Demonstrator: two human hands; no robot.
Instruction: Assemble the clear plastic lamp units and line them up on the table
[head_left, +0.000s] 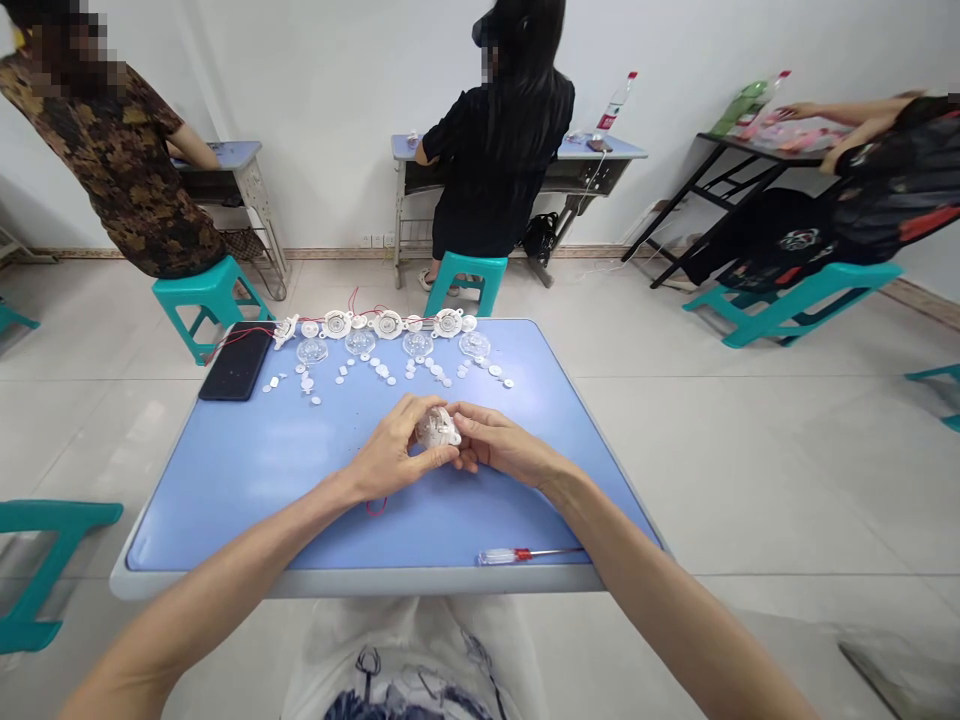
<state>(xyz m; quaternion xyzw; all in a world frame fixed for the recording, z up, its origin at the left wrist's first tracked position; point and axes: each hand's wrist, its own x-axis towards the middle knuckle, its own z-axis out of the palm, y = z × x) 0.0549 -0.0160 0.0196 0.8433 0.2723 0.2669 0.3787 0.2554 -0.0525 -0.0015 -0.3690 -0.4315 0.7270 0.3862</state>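
Above the middle of the blue tabletop [300,460], both of my hands hold a small white round plastic housing [438,428], tilted up on its edge. My left hand [397,447] is closed around its left side, thumb along the bottom. The fingertips of my right hand [499,440] pinch its right edge, and they partly hide it. A loop of red wire [376,507] shows below my left hand; where it joins is hidden. Near the front edge lies a screwdriver [506,556] with a clear and red handle, its tip close to my right forearm.
Along the far edge stand several white round housings [337,323] with red wires, clear discs [360,342] and small white gears [383,371]. A black phone [237,362] lies at the far left. Other people sit on green stools [469,268] at desks along the wall.
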